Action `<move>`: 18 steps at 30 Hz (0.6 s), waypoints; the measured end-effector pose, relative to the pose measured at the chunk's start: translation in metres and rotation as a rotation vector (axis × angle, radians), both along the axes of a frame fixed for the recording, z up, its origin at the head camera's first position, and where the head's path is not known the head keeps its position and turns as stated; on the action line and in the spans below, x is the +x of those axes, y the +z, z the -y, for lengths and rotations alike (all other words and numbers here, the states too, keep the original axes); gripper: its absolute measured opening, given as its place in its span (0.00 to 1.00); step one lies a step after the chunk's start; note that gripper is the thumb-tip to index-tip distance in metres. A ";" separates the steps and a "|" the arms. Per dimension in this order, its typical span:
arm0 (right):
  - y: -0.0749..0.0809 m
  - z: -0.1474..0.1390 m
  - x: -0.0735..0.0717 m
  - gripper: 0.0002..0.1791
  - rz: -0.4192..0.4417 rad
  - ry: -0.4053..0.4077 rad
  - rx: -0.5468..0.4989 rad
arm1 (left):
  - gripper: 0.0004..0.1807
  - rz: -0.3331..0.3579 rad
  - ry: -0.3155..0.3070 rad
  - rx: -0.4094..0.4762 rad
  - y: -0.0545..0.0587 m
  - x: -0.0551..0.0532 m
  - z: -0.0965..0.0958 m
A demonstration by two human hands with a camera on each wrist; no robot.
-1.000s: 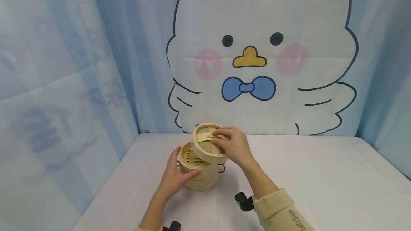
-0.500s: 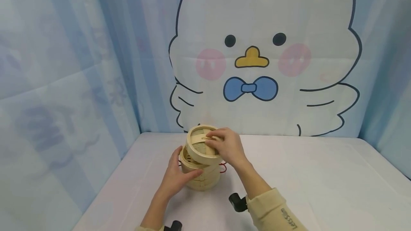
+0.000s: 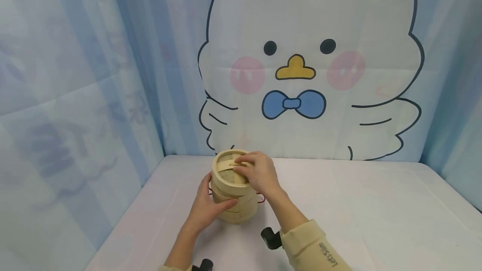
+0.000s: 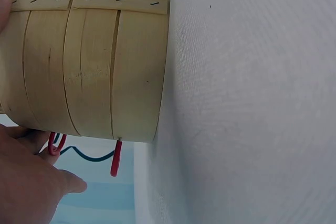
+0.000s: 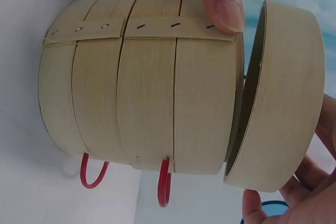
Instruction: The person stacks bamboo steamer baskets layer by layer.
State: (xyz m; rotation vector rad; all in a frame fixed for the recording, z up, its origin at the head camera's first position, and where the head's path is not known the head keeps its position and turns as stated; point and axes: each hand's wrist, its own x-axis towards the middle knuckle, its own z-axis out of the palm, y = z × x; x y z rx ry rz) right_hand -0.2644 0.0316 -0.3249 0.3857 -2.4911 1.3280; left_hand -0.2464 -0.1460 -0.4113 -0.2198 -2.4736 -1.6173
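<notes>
A bamboo steamer of stacked tiers stands upright on the table. My left hand holds its upper part, thumb across the front and fingers round the left side. The thumb pressing near the top rim also shows in the right wrist view, on the steamer wall. Over the steamer's opening is its round woven lid, slightly tilted. My right hand pinches the strip handle on top of that lid. A narrow gap parts the lid from the rim in the right wrist view. The steamer's inside is hidden.
Red loop handles stick out from the steamer's side. The white-covered table extends to the right. Behind it hangs a curtain printed with a cartoon bird. Black camera mounts sit at both wrists.
My right hand has moved the lid left and down, from overhanging the steamer's right side to over its opening. The slotted inside is now covered. My left hand has kept its hold.
</notes>
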 end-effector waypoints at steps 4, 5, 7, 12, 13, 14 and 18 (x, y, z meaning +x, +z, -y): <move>0.000 0.004 0.000 0.09 0.006 0.001 0.008 | 0.60 -0.004 0.001 0.006 0.000 -0.001 0.000; 0.000 0.006 0.000 0.09 0.011 0.000 0.011 | 0.60 -0.004 0.001 0.008 0.000 -0.001 0.001; -0.001 0.007 0.000 0.09 0.030 -0.005 0.013 | 0.61 0.003 0.003 0.012 0.000 -0.001 0.000; -0.003 0.011 0.000 0.09 0.047 -0.027 0.046 | 0.62 0.018 0.007 0.016 0.000 0.001 -0.001; -0.003 0.011 0.000 0.09 0.048 -0.031 0.053 | 0.62 0.019 0.008 0.016 0.000 0.001 -0.001; -0.003 0.012 0.000 0.09 0.050 -0.036 0.059 | 0.62 0.019 0.009 0.016 0.000 0.001 -0.001; -0.004 0.014 -0.002 0.09 0.056 -0.052 0.088 | 0.62 0.018 0.009 0.020 0.000 0.002 -0.001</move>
